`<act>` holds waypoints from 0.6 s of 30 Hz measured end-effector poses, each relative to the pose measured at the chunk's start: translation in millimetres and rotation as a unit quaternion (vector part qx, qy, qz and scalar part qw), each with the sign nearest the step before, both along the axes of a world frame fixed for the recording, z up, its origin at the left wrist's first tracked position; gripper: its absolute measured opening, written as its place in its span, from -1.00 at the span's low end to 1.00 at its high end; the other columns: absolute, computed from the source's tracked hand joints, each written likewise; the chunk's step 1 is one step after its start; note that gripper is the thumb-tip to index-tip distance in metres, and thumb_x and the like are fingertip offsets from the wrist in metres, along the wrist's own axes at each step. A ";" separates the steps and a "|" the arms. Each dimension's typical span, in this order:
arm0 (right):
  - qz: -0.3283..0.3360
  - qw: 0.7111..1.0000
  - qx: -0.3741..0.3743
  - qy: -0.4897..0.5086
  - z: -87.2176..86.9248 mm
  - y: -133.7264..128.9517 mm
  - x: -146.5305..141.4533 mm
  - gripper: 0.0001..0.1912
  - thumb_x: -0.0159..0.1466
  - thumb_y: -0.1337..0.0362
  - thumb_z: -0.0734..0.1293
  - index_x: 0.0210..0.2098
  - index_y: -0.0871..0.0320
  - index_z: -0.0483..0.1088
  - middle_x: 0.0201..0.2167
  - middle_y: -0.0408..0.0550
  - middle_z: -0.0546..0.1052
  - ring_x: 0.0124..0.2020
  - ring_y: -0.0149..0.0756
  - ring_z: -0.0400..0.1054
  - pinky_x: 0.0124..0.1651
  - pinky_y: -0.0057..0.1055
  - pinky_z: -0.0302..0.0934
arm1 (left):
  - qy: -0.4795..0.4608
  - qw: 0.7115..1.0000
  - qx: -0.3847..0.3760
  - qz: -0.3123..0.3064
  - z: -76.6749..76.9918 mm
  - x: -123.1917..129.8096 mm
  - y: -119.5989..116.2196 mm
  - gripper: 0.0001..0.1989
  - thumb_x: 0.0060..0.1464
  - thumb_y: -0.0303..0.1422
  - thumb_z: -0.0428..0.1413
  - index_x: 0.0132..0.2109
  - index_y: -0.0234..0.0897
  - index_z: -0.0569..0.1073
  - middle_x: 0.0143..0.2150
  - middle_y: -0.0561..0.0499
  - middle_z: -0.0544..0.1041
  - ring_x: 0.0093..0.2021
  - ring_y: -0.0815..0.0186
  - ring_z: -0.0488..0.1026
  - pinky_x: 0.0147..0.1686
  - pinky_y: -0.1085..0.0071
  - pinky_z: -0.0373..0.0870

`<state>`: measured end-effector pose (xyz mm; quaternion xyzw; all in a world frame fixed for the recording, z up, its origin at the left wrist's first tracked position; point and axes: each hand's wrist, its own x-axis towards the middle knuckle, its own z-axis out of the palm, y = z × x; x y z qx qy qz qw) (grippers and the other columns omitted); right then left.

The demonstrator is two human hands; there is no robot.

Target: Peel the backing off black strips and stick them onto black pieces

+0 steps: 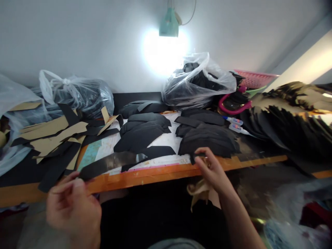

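My left hand (pixel 75 207), blurred, pinches the near end of a flat black piece (pixel 103 166). That piece has a shiny greyish patch and reaches over the table edge towards another black cut piece (pixel 158 151). My right hand (pixel 211 169) is at the table's front edge with thumb and fingers curled together. Something small and dark shows at its fingertips, too unclear to name. Below this hand hangs a crumpled tan strip (pixel 201 192); whether the hand holds it is unclear. Fanned black pieces lie in a left stack (pixel 142 135) and a right stack (pixel 207 138).
Tan and black offcuts (pixel 57 135) pile up at left. Tied clear plastic bags (pixel 77 97) and an open-topped one (pixel 199 83) stand along the wall. Two white bottles (pixel 237 128), a magenta handle (pixel 234 109), a pink basket (pixel 255 79) and more black pieces (pixel 293 131) are at right.
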<state>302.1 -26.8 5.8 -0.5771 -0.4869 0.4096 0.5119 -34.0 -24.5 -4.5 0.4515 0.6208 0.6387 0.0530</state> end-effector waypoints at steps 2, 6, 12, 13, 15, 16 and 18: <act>0.151 0.988 -0.003 -0.022 14.3 -8.8 -27.7 -0.75 0.29 0.05 0.41 -0.23 0.11 0.47 -0.47 -0.18 0.39 -0.44 -0.39 0.24 -0.37 -0.46 0.12 | 0.077 0.994 0.059 -0.045 3.1 26.6 -13.6 -0.89 0.16 -0.38 0.18 -0.20 -0.23 0.38 -0.09 -0.03 0.51 -0.12 0.25 0.52 -0.11 0.22 0.50; 0.261 0.961 -0.039 0.084 25.5 -14.0 -79.6 -0.66 0.22 0.01 0.48 -0.35 0.18 0.46 -0.49 -0.17 0.41 -0.48 -0.43 0.18 -0.40 -0.45 0.05 | 0.297 0.929 0.108 -0.194 -3.0 77.7 -38.5 -0.68 0.07 -0.59 0.25 -0.03 -0.25 0.46 -0.08 -0.09 0.51 -0.08 0.27 0.52 -0.07 0.30 0.53; 0.274 0.961 -0.039 -0.001 27.4 -11.7 -70.6 -0.63 0.33 0.06 0.40 -0.47 0.18 0.35 -0.57 -0.23 0.26 -0.51 -0.46 0.07 -0.43 -0.46 -0.04 | 0.239 0.932 0.073 -0.261 -6.3 70.5 -25.1 -0.22 -0.02 -0.24 0.41 0.28 -0.24 0.27 0.13 -0.19 0.43 0.16 0.15 0.45 0.14 0.20 0.47; 0.293 0.955 -0.024 -0.035 30.3 -12.5 -64.9 -0.65 0.36 0.08 0.37 -0.45 0.18 0.35 -0.55 -0.23 0.27 -0.49 -0.45 0.09 -0.41 -0.46 -0.02 | 0.239 0.926 0.046 -0.287 -4.2 60.7 -18.3 -0.04 -0.12 -0.04 0.42 0.34 -0.24 0.21 0.22 -0.25 0.38 0.24 0.05 0.39 0.22 0.09 0.42; 0.317 0.944 0.008 -0.091 37.2 -12.4 -54.5 -0.68 0.40 0.12 0.32 -0.42 0.16 0.34 -0.51 -0.21 0.28 -0.44 -0.43 0.12 -0.37 -0.45 0.01 | 0.259 0.895 -0.011 -0.362 -0.6 39.7 -3.5 0.27 -0.37 0.30 0.32 0.41 -0.23 0.13 0.35 -0.34 0.27 0.37 -0.16 0.24 0.33 -0.16 0.22; 0.321 0.941 0.021 -0.109 40.6 -10.9 -49.7 -0.69 0.42 0.14 0.30 -0.41 0.16 0.33 -0.49 -0.20 0.29 -0.42 -0.42 0.13 -0.35 -0.45 0.02 | 0.269 0.875 -0.043 -0.400 0.3 29.9 4.1 0.30 -0.39 0.38 0.25 0.41 -0.22 0.13 0.37 -0.34 0.27 0.40 -0.22 0.19 0.37 -0.25 0.11; 0.323 0.937 0.035 -0.126 45.5 -3.6 -40.5 -0.68 0.44 0.14 0.26 -0.40 0.15 0.31 -0.46 -0.19 0.31 -0.40 -0.41 0.14 -0.31 -0.45 0.04 | 0.271 0.843 -0.123 -0.448 -1.0 13.8 18.2 0.04 -0.14 0.36 0.17 0.36 -0.16 0.25 0.29 -0.25 0.41 0.36 -0.16 0.27 0.38 -0.27 0.05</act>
